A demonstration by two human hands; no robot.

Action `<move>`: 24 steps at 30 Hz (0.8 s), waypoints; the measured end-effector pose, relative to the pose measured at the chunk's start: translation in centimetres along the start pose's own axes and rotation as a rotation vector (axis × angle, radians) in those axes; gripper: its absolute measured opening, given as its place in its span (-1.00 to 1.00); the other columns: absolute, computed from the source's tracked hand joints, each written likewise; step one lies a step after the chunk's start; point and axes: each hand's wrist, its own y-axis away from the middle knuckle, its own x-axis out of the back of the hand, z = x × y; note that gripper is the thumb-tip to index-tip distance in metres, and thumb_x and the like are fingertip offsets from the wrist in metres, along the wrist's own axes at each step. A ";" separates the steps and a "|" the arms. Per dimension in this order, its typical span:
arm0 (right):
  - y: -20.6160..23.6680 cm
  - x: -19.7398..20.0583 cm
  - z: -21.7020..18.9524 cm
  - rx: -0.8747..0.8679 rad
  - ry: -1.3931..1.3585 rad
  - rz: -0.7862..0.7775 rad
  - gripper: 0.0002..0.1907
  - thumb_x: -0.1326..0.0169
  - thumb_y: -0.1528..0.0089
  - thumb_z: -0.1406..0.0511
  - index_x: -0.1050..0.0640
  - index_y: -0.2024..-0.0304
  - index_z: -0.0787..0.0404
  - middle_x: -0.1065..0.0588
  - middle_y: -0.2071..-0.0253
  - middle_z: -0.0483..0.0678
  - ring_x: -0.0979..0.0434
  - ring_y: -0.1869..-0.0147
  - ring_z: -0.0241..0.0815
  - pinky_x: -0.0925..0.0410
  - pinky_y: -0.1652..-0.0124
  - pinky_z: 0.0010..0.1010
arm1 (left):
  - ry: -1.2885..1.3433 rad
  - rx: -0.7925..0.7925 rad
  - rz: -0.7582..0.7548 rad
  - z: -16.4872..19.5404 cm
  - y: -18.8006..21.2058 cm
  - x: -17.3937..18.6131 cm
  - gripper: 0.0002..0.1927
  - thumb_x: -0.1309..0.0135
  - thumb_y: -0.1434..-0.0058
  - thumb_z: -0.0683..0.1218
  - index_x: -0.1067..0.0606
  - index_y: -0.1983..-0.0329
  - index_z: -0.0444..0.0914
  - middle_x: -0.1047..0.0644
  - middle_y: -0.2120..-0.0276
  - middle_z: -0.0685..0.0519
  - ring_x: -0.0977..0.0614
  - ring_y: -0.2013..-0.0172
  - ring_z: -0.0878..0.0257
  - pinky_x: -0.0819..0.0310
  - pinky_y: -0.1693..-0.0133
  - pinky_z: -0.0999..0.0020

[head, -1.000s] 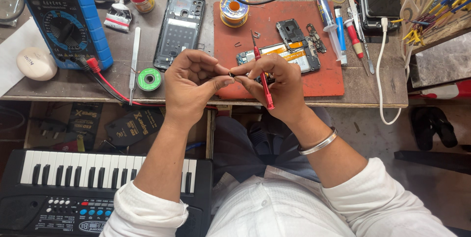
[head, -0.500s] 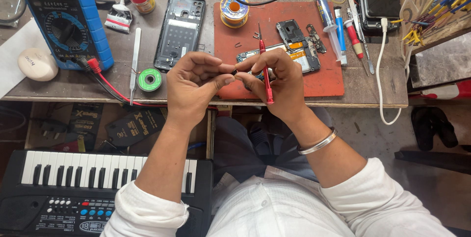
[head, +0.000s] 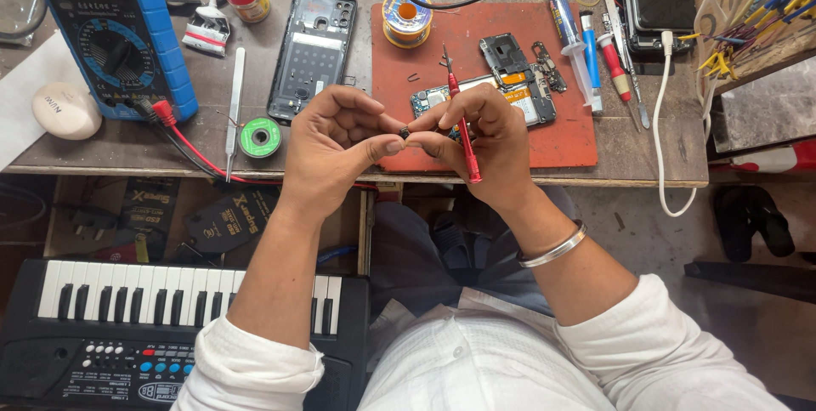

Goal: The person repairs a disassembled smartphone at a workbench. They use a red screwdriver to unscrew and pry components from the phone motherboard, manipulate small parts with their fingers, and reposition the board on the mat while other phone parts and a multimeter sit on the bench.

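1. Both hands meet right over the front edge of the bench (head: 102, 156), and between them sits a tiny dark part (head: 405, 132), pinched at the fingertips.
2. Left hand (head: 336, 143): thumb and forefinger pressed together on that tiny dark part, the other fingers curled above it.
3. Right hand (head: 486, 141): its fingertips close in on the same part from the other side, while the rest of the grip is clamped around a red-handled screwdriver (head: 463, 135), which runs tilted with its metal tip up over the mat and its handle end down past the bench edge.
4. Just behind the knuckles, the red mat (head: 425, 54) carries an opened phone board (head: 518, 92), and part of it is hidden by the right hand.
5. To the left of the mat lies a dark phone back frame (head: 310, 54), close to the left hand's fingers; little room there.
6. Further left: a green tape roll (head: 260, 137), slim tweezers (head: 233, 109) and the blue multimeter (head: 119, 33), whose red lead (head: 200, 156) trails along the front edge.
7. A solder spool (head: 406, 18) sits at the mat's back left corner, well apart from the hands.
8. Below the bench edge there's open room around the wrists; a small keyboard (head: 170, 326) lies under the left forearm.
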 end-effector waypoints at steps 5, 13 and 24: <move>0.0 0.2 0.1 0.001 0.015 -0.027 -0.64 -0.26 -0.30 0.53 -0.31 0.11 0.19 -0.62 0.12 0.14 -0.67 0.01 -0.21 -0.52 0.08 -0.45 | 0.016 0.000 -0.007 0.0 0.0 0.1 -0.67 -0.30 -0.21 -0.33 -0.44 0.04 -0.29 -0.65 0.19 -0.06 -0.69 0.19 0.33 -0.63 0.14 0.45; -0.2 0.1 0.0 -0.007 0.008 -0.034 -0.69 -0.21 -0.34 0.54 -0.33 0.11 0.21 -0.61 0.11 0.12 -0.67 -0.03 -0.20 -0.54 -0.01 -0.43 | 0.053 -0.052 -0.038 -0.5 -0.1 0.1 -0.65 -0.20 -0.31 -0.36 -0.27 0.07 -0.25 -0.62 0.18 -0.11 -0.67 0.17 0.32 -0.62 0.08 0.42; -0.3 0.1 0.1 -0.072 -0.057 -0.010 -0.68 -0.21 -0.33 0.55 -0.33 0.08 0.21 -0.57 0.09 0.05 -0.61 -0.02 -0.29 -0.51 -0.01 -0.45 | 0.042 -0.027 0.001 -0.1 -0.2 -0.4 -0.61 -0.21 -0.27 -0.37 -0.26 0.06 -0.23 -0.62 0.18 -0.14 -0.69 0.14 0.26 -0.64 0.05 0.38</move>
